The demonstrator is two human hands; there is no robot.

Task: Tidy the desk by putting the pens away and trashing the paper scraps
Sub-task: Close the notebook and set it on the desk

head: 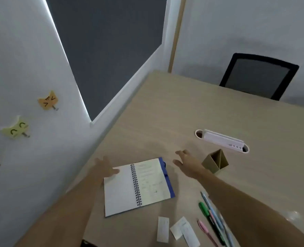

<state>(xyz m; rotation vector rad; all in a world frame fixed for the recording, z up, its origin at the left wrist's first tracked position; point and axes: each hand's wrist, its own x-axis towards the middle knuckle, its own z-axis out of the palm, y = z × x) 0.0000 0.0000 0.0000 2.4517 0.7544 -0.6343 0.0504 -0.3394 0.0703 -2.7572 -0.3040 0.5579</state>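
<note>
The left hand (104, 168) is open, its fingers spread, touching the notebook's (137, 186) blank page. The right hand (187, 164) is open too, holding nothing, just beside the pen holder (216, 162). Behind the right hand lie the pens (212, 218) and paper scraps (177, 230).

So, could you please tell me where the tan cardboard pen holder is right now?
In the head view, the tan cardboard pen holder stands on the desk just right of the right hand, in front of the white oval cable slot.
</note>
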